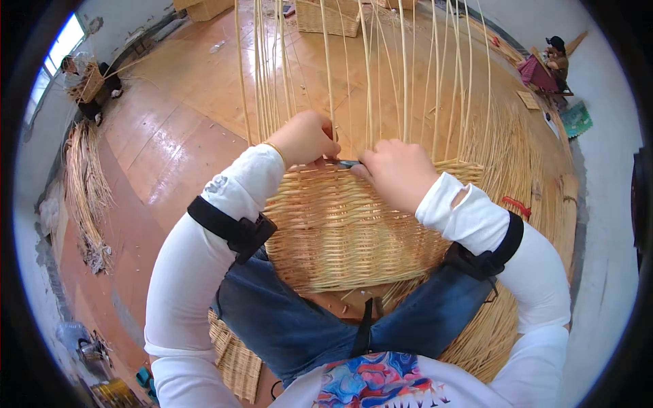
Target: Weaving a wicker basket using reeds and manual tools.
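Atop the woven panel [350, 234], our right hand [400, 174] is gripping a tool [347, 164], left hand's [306, 139] hold unclear; slipping could nick rods [405, 81].

The woven basket [354, 234] is light yellow-brown, with wavy rows packed close together, and it sits just below the left hand [309, 138] and the right hand [400, 173], which are at its top edge. Long, thin, pale sticks [405, 81] rise from that edge, up past both hands. A small dark tool [347, 164] sits at the edge between the hands, held in the right fingers
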The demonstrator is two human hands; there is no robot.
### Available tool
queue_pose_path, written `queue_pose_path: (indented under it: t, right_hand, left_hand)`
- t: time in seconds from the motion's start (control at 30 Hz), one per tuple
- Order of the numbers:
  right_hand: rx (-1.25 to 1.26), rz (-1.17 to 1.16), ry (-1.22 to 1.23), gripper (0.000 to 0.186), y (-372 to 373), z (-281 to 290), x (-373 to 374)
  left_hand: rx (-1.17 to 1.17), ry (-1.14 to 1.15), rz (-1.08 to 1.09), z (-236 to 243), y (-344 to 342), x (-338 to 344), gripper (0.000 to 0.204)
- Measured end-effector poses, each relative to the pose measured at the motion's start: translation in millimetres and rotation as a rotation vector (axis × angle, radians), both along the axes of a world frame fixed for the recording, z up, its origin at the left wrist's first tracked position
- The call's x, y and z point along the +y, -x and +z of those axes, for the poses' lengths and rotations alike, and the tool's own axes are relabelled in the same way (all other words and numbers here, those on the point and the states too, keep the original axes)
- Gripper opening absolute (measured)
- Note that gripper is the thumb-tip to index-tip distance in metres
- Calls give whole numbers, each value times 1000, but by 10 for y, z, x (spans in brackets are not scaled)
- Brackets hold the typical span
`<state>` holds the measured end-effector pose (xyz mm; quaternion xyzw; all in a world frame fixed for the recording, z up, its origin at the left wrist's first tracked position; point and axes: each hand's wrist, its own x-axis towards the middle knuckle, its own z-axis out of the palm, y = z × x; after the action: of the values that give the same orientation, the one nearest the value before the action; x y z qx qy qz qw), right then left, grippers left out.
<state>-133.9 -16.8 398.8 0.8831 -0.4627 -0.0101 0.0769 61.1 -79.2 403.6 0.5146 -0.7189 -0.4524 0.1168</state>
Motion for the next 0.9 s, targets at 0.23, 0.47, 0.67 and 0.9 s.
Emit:
queue_pose_path:
  t: [0.23, 0.47, 0.67, 0.9]
  right_hand:
    - [-158, -155, -274, 31, -51, 42, -67]
    - [-178, -296, -563, 38, -82, 147, -216]
    - [-146, -339, -558, 40, -95, 126, -247]
    - [-154, -382, -528, 40, -95, 79, -203]
  left_hand:
    - [60, -81, 57, 1, 4, -85, 17]
    - [32, -74, -26, 12, 8, -151, 17]
    - [15, -43, 4, 7, 19, -107, 18]
    - [72, 30, 65, -124, 34, -38, 18]
